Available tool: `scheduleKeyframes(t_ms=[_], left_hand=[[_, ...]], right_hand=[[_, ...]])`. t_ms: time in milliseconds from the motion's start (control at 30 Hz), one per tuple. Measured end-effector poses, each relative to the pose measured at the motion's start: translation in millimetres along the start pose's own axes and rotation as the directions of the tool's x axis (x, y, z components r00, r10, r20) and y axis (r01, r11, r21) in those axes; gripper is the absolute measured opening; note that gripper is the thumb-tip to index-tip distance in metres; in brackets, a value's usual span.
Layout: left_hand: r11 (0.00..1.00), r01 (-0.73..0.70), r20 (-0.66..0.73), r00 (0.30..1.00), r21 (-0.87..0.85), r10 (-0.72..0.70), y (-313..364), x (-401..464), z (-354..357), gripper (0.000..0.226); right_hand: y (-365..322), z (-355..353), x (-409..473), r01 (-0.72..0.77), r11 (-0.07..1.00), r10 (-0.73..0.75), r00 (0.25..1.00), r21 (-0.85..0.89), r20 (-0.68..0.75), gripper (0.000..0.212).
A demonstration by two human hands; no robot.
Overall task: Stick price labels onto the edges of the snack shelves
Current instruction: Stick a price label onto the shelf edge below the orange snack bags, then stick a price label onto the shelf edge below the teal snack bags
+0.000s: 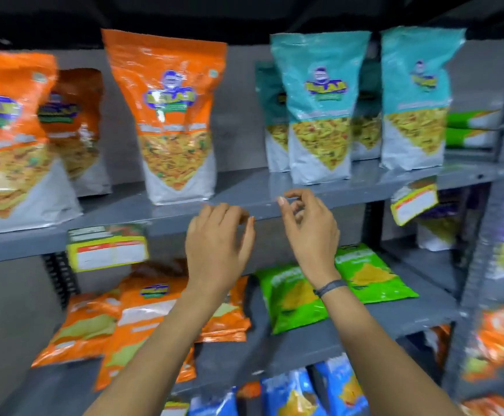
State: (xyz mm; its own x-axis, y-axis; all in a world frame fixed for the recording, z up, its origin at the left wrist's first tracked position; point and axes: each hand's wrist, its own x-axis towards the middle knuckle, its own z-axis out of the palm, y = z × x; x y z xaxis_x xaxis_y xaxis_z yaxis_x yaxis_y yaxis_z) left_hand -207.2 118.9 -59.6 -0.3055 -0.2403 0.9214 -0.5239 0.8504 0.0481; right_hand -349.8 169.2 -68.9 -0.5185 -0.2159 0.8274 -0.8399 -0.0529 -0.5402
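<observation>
Both forearms raised, left hand point(217, 238) and right hand point(309, 226) at shelf edge point(166, 223), fingers curled

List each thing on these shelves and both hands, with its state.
Left price label: stuck on shelf edge, level.
Right price label: stuck on, tilted.
Orange bag: upright.
Teal bag: upright.
Green packet: lying flat.
Left hand: open, empty.
Right hand: fingers curled at the edge, contents unclear.

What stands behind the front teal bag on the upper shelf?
Behind the front teal bag stands a second teal bag, showing only at its left side. The rest is covered, so further bags cannot be ruled out.
</observation>
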Motion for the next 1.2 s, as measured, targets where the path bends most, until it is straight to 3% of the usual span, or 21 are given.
scheduleKeyframes(t_ms=[100, 200, 300, 367, 467, 633, 1067, 1200], left_hand=[[0.995, -0.010, 0.056, 0.998, -0.096, 0.016, 66.4, 15.8, 45.3, 0.026], [0.987, 0.093, 0.200, 0.978, -0.133, -0.066, 126.4, 29.3, 94.2, 0.031], [0.969, 0.228, 0.401, 0.899, -0.091, -0.174, 170.5, 37.8, 146.3, 0.039], [0.937, 0.333, 0.452, 0.856, -0.109, -0.252, 189.0, 42.5, 171.7, 0.042], [0.891, 0.430, 0.407, 0.847, -0.146, -0.342, 205.2, 50.6, 193.6, 0.043], [0.851, 0.497, 0.330, 0.842, -0.169, -0.427, 219.2, 68.0, 204.7, 0.048], [0.930, 0.330, 0.306, 0.913, -0.165, -0.269, 217.1, 66.6, 208.6, 0.047], [0.970, 0.221, 0.254, 0.948, -0.098, -0.190, 210.9, 58.5, 204.3, 0.051]], right_hand=[[55.8, -42.8, 30.7, -0.031, 0.996, 0.026, 0.997, -0.080, -0.067, 0.019], [109.4, -82.0, 62.3, -0.033, 0.987, 0.015, 0.993, -0.155, -0.115, 0.017], [158.0, -112.2, 90.9, -0.018, 0.970, -0.011, 0.993, -0.241, -0.119, 0.019], [184.6, -125.7, 105.9, -0.003, 0.964, -0.014, 0.998, -0.264, -0.064, 0.023], [214.4, -135.4, 119.6, 0.046, 0.978, -0.037, 0.998, -0.201, 0.050, 0.027], [242.2, -137.0, 139.1, -0.014, 0.999, 0.022, 0.983, -0.043, 0.180, 0.019], [253.3, -144.9, 151.6, 0.061, 0.995, -0.087, 0.923, 0.081, 0.374, 0.008], [254.4, -152.6, 149.5, 0.053, 0.990, -0.104, 0.906, 0.134, 0.410, 0.009]])
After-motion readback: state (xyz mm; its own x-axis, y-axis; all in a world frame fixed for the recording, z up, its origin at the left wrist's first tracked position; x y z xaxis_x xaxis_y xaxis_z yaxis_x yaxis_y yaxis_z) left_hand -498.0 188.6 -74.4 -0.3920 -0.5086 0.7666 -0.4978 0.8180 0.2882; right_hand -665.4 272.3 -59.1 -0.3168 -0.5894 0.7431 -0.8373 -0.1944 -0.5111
